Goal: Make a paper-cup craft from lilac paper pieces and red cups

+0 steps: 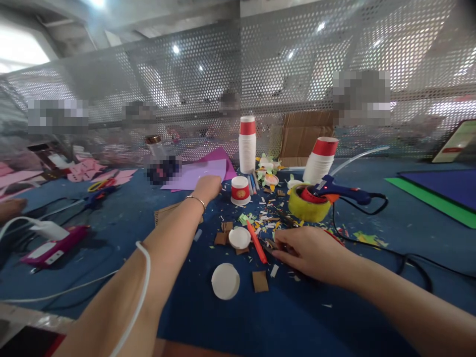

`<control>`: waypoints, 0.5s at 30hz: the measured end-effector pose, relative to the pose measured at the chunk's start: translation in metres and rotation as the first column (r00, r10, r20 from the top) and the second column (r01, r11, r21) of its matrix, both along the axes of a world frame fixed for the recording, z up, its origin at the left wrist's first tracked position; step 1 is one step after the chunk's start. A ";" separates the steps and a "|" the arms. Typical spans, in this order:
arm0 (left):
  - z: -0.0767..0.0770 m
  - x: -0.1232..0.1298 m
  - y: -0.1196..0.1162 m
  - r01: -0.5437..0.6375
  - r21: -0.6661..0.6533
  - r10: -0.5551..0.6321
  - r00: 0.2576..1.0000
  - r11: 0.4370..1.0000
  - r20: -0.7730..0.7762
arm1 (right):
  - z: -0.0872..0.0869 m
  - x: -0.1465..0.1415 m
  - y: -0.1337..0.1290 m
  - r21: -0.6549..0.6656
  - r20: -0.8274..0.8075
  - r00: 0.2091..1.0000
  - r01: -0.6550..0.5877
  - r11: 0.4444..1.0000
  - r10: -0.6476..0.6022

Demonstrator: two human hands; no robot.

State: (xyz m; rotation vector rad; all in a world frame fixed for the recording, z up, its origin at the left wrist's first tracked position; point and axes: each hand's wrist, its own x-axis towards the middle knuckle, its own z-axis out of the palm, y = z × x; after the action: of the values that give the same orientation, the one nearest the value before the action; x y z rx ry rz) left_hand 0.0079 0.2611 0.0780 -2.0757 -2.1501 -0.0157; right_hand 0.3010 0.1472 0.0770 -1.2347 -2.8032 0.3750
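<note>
Two bare hands are noted over the blue table (193, 317). The slim orange tool (256, 241) lies among paper scraps (266, 216), just left of the right hand (310, 248) at its fingertips; its long axis runs slantwise, far end leftward, near end rightward. The right hand is clearly the nearer; the left hand (210, 187) is farther out, left of the red-and-white cup (240, 191). The right thumb and forefinger are close together beside a dark object; whether they pinch it cannot be told. The left fingers are largely hidden; their state cannot be determined.
</note>
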 end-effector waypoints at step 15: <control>0.018 -0.001 -0.008 -0.221 0.529 0.027 0.937 0.819 0.349 | 0.000 -0.001 0.001 -0.004 0.000 1.000 0.003 1.000 -0.003</control>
State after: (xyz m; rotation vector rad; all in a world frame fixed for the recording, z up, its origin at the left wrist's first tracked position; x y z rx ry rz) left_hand 0.0074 0.2531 0.0959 -1.6602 -2.0907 -0.9296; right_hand 0.3005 0.1478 0.0767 -1.2396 -2.8013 0.3806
